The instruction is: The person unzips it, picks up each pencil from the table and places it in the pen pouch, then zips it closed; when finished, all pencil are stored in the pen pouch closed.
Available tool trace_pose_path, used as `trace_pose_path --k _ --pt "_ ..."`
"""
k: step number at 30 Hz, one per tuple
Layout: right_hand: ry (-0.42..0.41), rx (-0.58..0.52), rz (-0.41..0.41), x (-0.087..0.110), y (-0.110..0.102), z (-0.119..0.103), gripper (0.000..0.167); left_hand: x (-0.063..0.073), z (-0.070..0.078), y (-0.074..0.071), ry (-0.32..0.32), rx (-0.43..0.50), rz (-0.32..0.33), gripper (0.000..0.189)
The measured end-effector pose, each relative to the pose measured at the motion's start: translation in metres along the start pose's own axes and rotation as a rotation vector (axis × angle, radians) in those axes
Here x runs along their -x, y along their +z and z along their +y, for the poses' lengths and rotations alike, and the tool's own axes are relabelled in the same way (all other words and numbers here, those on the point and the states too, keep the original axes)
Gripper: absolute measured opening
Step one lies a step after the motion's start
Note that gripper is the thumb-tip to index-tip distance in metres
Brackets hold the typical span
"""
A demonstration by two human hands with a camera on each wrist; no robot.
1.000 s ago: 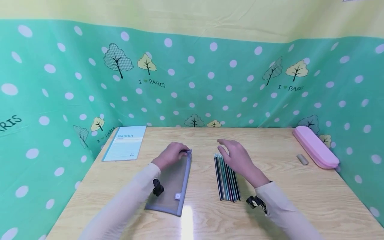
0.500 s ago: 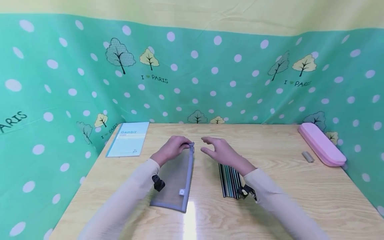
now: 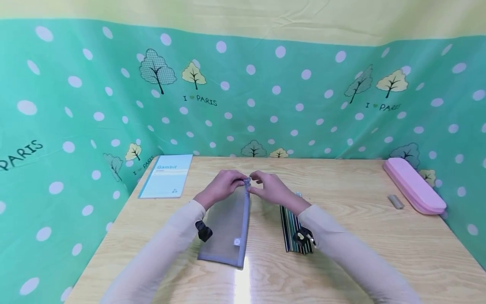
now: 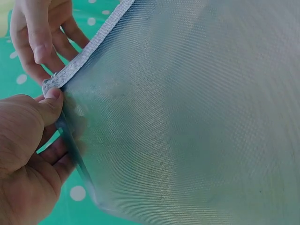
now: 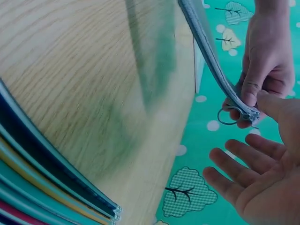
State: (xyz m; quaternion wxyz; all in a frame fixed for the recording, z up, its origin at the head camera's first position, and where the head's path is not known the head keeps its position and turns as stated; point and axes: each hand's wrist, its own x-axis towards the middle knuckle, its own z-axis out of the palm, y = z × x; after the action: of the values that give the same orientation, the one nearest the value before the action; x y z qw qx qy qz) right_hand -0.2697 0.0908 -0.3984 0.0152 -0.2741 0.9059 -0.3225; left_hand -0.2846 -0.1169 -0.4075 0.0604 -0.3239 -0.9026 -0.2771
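A grey mesh zipper pouch [image 3: 224, 226] lies lengthwise before me, its far end raised. My left hand [image 3: 223, 185] pinches the far corner by the zipper end, thumb on the mesh [image 4: 154, 122] in the left wrist view. My right hand [image 3: 274, 188] has come up to that corner with fingers spread, the thumb overlapping the zipper end in the right wrist view. A zipper pull ring [image 5: 220, 117] hangs there beside the left fingers. Under my right forearm lies a row of dark and coloured pencils [image 3: 288, 230], partly hidden by the wrist.
A light blue notebook [image 3: 167, 177] lies at the back left of the wooden table [image 3: 341, 185]. At the right are a pink pencil case [image 3: 414, 185] and a small grey eraser [image 3: 395, 202]. A green dotted curtain [image 3: 273, 109] closes off the back and sides.
My right hand has moved left from above the pencils to the pouch's zipper end. My left hand keeps its grip on the corner. The view has shifted slightly.
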Motion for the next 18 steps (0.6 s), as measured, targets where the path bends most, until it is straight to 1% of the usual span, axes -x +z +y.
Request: trace_pose_path --k 3,5,12,15,18 --pt "-0.014 -0.012 0.005 -0.003 0.004 0.002 0.042 -0.001 0.0 0.001 -0.014 -0.005 0.012 0.021" --pt "-0.01 -0.035 0.012 -0.005 0.006 0.003 0.04 0.0 0.0 0.001 -0.021 -0.01 0.017 0.02" --pt "-0.002 -0.152 0.09 -0.008 0.011 0.006 0.031 -0.003 0.002 0.0 -0.027 0.009 0.013 0.022" --pt "-0.027 -0.151 0.115 -0.009 0.013 0.009 0.027 -0.002 0.002 0.0 -0.055 0.024 0.012 0.022" --pt "-0.082 -0.125 0.181 -0.008 0.014 0.012 0.022 -0.002 0.0 -0.002 -0.091 0.047 0.008 0.022"
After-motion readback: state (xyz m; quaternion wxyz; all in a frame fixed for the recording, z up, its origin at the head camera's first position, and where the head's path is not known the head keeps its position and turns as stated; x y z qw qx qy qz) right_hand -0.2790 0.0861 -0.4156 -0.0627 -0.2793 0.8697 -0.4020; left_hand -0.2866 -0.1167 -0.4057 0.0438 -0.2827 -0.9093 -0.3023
